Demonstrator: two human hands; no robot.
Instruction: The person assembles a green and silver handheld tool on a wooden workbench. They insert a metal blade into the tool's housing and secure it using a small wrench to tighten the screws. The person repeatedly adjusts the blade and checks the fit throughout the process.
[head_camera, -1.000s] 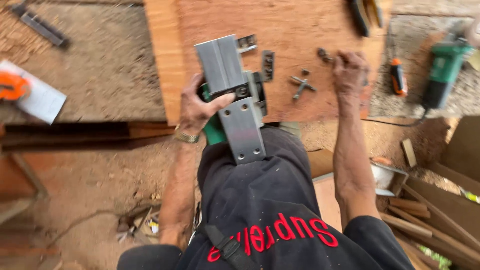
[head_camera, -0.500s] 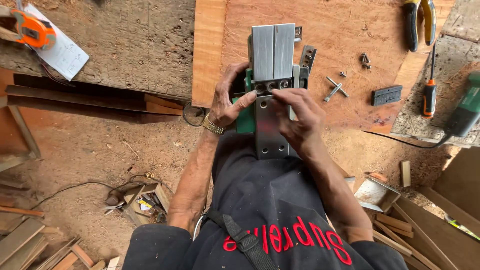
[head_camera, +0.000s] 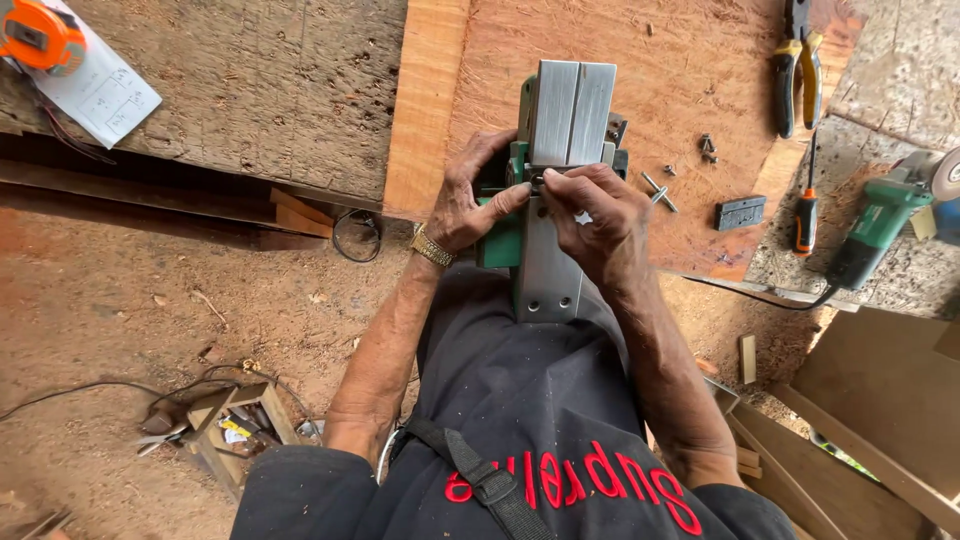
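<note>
I see the planer (head_camera: 560, 190) upturned at the counter (head_camera: 700, 60) edge; left hand (head_camera: 470, 200) clasps its green body, right hand (head_camera: 590, 215) pinches something small at the blade slot — fingers hide it.

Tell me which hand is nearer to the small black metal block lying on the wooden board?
The right hand. It rests on the planer, with the black metal block apart to its right on the wooden board. The left hand grips the planer's far side, farther away.
</note>
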